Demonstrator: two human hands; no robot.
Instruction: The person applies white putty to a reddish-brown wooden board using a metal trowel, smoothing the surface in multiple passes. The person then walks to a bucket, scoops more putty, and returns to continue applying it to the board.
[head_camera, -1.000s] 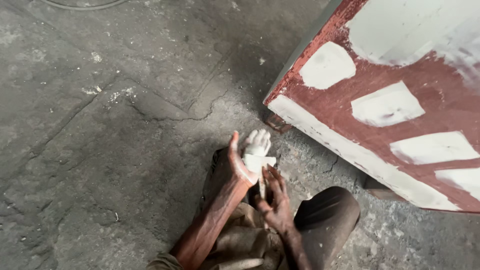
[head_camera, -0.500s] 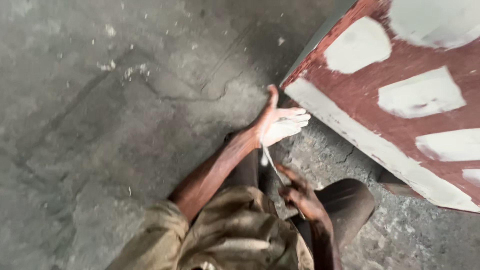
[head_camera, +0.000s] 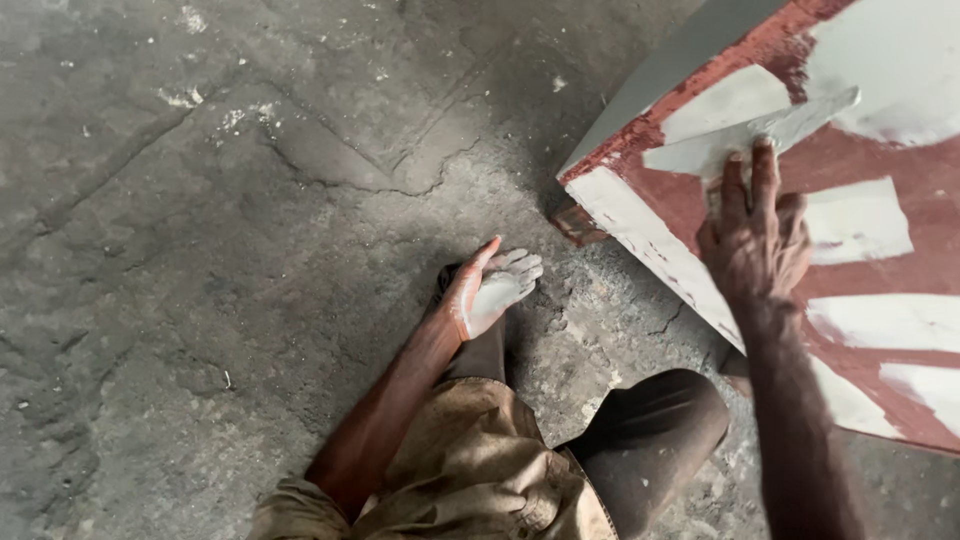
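The right hand (head_camera: 755, 235) presses a flat putty blade (head_camera: 775, 130) against a red-brown panel (head_camera: 870, 290), fingers spread along the tool; its handle is hidden under the palm, so the grip is hard to make out. The blade lies across a pale filler patch (head_camera: 720, 105) near the panel's upper edge. The left hand (head_camera: 492, 288) is held open, palm up and coated with white putty (head_camera: 500, 290), above cracked grey concrete floor (head_camera: 200, 250). The panel runs out of view to the right. Bent knees in worn trousers (head_camera: 480, 470) fill the bottom edge
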